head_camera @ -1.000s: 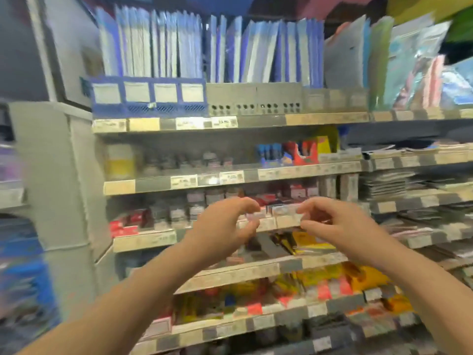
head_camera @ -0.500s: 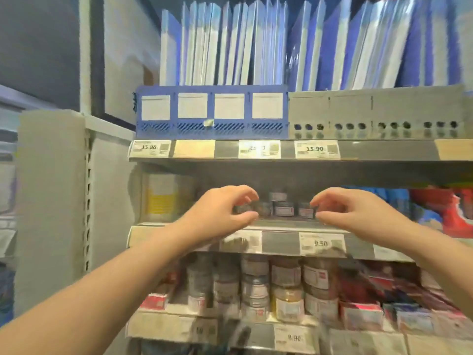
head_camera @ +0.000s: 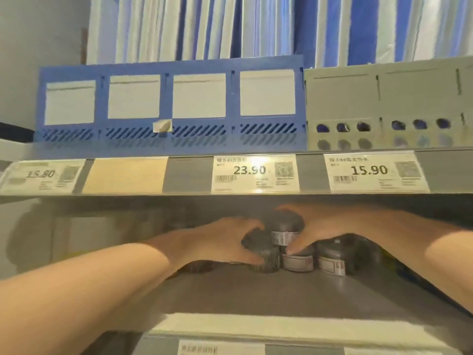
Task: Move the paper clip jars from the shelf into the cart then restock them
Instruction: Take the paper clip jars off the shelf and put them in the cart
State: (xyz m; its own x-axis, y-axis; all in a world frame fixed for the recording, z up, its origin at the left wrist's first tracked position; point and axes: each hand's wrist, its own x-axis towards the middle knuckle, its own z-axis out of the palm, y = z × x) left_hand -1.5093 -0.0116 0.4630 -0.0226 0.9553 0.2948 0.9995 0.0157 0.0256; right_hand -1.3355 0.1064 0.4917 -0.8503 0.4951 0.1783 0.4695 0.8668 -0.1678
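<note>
- Paper clip jars (head_camera: 298, 262) cluster deep on the grey shelf (head_camera: 230, 290), between the two sets of fingers.
- Left hand (head_camera: 217, 242) wraps its fingers round the low jar (head_camera: 265, 254) at the cluster's left edge.
- Right hand (head_camera: 325, 226) grasps the top jar (head_camera: 284, 226), stacked on another just beside its thumb tip.

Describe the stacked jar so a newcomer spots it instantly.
Start at the 23.90 price tag on the upper shelf edge. Directly below it, between the left hand and right hand, sits a cluster of dark-lidded jars. The stacked jar is the only one raised on top of another.
</note>
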